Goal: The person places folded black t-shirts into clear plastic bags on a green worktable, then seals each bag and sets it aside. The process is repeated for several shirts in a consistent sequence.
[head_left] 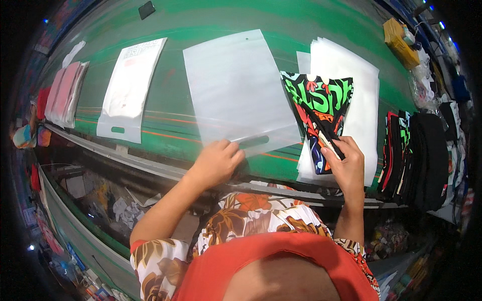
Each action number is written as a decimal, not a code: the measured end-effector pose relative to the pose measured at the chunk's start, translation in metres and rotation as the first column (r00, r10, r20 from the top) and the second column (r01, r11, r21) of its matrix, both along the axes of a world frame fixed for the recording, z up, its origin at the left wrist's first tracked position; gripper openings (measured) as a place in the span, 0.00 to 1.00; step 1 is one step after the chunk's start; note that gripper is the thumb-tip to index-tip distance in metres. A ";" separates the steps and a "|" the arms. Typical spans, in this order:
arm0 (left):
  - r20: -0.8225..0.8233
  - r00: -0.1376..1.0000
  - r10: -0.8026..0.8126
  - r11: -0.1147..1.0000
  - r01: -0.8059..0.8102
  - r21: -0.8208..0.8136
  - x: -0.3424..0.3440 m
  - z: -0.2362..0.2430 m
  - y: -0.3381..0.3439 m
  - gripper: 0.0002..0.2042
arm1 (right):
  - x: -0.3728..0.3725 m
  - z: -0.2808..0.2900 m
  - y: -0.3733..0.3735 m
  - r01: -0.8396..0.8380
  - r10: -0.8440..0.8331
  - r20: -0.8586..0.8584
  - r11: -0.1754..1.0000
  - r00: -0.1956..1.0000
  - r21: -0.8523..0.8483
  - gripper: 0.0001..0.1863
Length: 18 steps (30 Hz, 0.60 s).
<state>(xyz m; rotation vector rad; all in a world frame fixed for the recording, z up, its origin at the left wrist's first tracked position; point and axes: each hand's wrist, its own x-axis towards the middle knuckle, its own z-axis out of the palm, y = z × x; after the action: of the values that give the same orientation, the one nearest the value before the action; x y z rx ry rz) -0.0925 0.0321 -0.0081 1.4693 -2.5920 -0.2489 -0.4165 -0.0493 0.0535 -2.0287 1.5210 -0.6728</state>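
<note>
Two hands, left (217, 161) pinching empty plastic bag (236, 90), right (346, 163) gripping folded printed garment (317, 108)

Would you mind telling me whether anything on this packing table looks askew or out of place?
Nothing stands out. The left hand pinches the clear plastic bag lying flat on the green table; the right hand holds a folded printed garment over the stack of bags.

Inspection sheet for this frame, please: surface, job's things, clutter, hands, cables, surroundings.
Surface: green table, orange stripes.
Job's things: translucent plastic bag lying flat; folded patterned garment; white bag stack beneath it.
Clutter: filled white bag, pink packets, folded garment pile.
Hands: left hand pinches the bag's near edge; right hand grips the garment's lower end.
Cables: nothing seen.
Surroundings: bin of scraps below the table.
</note>
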 end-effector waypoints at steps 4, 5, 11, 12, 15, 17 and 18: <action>0.068 0.997 -0.048 0.999 0.048 0.002 -0.005 0.012 0.004 0.11 | -0.003 0.001 -0.003 0.006 -0.006 0.009 1.000 1.000 0.005 0.15; 0.075 0.995 -0.060 0.998 0.061 -0.012 -0.005 0.013 0.004 0.12 | -0.004 0.002 -0.003 0.003 -0.003 0.014 1.000 1.000 0.003 0.15; 0.110 0.991 -0.071 0.997 0.073 -0.013 -0.001 0.010 0.004 0.13 | -0.011 0.001 -0.005 -0.027 0.028 0.046 0.999 0.999 -0.030 0.14; 0.122 0.991 -0.059 0.998 0.058 0.013 0.000 0.006 0.005 0.11 | -0.012 0.002 -0.005 -0.031 0.033 0.052 0.999 0.998 -0.033 0.14; 0.130 0.991 -0.043 0.999 0.039 0.033 0.003 0.010 0.005 0.13 | -0.014 0.005 -0.007 -0.020 0.019 0.047 1.000 0.999 0.008 0.13; 0.113 0.993 -0.045 0.999 0.048 -0.021 0.004 0.013 0.004 0.13 | -0.017 0.009 -0.010 -0.001 0.001 0.046 1.000 0.999 0.006 0.12; 0.100 0.994 -0.051 0.996 0.058 -0.073 0.004 0.012 0.002 0.12 | -0.018 0.013 -0.012 -0.012 0.012 0.016 1.000 1.000 -0.024 0.12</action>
<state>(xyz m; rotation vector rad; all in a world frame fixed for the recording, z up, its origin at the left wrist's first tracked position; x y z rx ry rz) -0.0887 0.0346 0.0041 1.4211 -2.6887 -0.0857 -0.4349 -0.0616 0.0665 -2.0435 1.4973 -0.7049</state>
